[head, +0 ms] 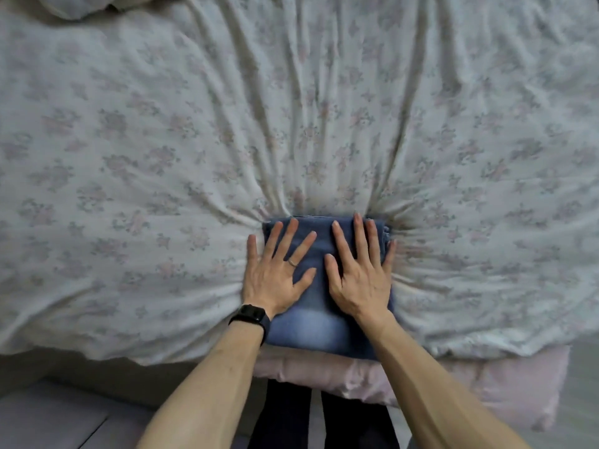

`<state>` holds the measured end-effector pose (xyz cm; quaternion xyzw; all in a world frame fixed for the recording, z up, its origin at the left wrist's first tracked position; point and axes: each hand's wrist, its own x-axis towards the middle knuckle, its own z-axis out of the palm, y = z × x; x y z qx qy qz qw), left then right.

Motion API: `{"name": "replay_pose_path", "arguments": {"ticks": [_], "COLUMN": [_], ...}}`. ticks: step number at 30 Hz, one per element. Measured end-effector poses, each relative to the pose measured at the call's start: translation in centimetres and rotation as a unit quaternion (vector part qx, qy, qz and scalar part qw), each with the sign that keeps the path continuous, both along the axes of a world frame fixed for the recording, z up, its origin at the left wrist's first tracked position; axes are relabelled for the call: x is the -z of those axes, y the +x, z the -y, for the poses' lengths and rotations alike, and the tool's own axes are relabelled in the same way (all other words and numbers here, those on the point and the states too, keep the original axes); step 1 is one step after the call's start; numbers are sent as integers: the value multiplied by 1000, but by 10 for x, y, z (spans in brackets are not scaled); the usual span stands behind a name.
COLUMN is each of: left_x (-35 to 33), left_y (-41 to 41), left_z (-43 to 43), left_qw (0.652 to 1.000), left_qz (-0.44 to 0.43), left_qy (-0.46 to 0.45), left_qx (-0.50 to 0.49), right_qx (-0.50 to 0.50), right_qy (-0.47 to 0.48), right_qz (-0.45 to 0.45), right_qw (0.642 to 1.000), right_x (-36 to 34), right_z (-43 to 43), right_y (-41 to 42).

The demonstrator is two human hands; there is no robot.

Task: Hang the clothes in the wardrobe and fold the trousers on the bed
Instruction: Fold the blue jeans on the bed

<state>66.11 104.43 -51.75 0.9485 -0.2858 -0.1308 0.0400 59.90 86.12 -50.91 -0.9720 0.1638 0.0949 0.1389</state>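
Legs [285, 416] in dark cloth stand at 6 o'clock, hard against a pale pink sheet [486, 384] that shows under the bed's near edge. Just beyond, folded blue denim trousers [311, 328] lie as a compact square on the floral duvet [162, 140], close to that edge and a little toward 5 o'clock of the view's centre. Both hands lie flat on top of them, palms down, and neither grasps anything. The left hand [275, 273] has straight, spread fingers; its little finger lies off the trousers' 9 o'clock side, on the duvet. It wears a ring [292, 262], and a black watch [251, 314] sits on the wrist. The right hand [359, 280] has straight fingers pointing to 12 o'clock, the little finger along the 3 o'clock edge. Creases in the duvet fan away from the trousers. Part of a pillow [74, 4] shows at 11 o'clock.
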Motion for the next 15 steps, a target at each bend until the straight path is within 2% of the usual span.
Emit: {"name": "replay_pose_path", "arguments": {"ticks": [7,12,15], "left_x": [34,26,4], "left_y": [-11,-6,-2], "left_z": [0,4,8], "left_qw": [1000,999,995], "left_qz": [10,-37,-60], "left_qy": [-15,32,74], "left_qx": [3,-5,20], "right_qx": [-14,-18,28], "right_qy": [-5,14,27], "right_qz": [33,-5,-35], "right_qw": [999,1000,999], "right_x": [36,37,17], "right_z": [3,-2,-10], "right_y": [-11,-3,-6]}}
